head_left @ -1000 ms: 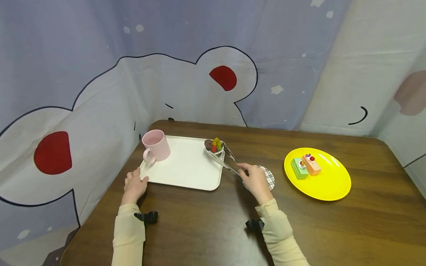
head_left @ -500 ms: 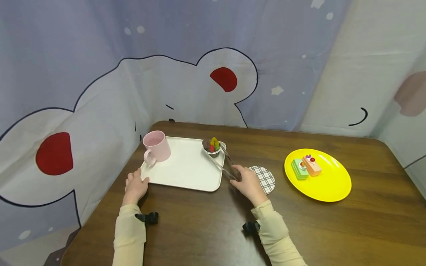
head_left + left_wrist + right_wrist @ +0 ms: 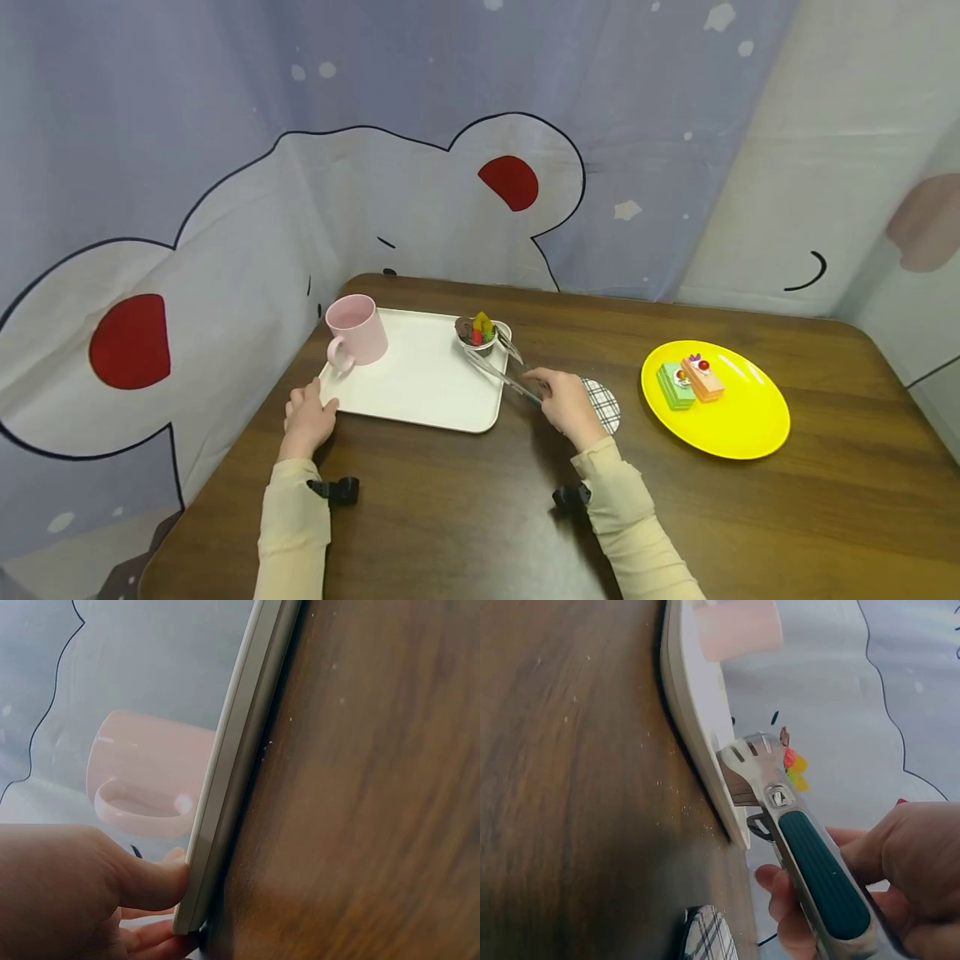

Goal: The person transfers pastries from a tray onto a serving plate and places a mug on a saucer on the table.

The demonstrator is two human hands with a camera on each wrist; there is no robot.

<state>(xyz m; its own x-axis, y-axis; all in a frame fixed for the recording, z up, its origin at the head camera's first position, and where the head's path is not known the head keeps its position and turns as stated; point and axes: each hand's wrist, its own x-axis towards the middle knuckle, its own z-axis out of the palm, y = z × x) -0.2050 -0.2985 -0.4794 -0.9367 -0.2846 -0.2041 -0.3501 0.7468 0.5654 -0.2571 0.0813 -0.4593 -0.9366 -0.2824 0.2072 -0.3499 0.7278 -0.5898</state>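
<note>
At the front left corner of a white tray point(image 3: 420, 379), my left hand point(image 3: 307, 421) grips the rim, with the thumb on the edge and fingers round it. My right hand point(image 3: 572, 408) holds metal tongs point(image 3: 825, 877) with green grip inlays. Their two ends stand on either side of a small dessert cup point(image 3: 477, 333), topped with brown, red, yellow and green pieces, at the tray's back right. Whether the ends press on the cup I cannot tell; in the right wrist view one slotted end hides most of it. A pink mug point(image 3: 360, 335) stands upright on the tray's left side.
Partly behind my right hand lies a round plaid coaster point(image 3: 607, 410). Farther right, a yellow plate point(image 3: 738, 429) bears a green cake slice point(image 3: 677, 392) and an orange cake slice point(image 3: 703, 385). A printed curtain point(image 3: 637, 125) hangs behind the brown table point(image 3: 420, 517).
The dessert cup has shifted slightly left on the tray, with the tongs around it. My right hand dipped left, then came back a little. The left hand keeps its place at the corner.
</note>
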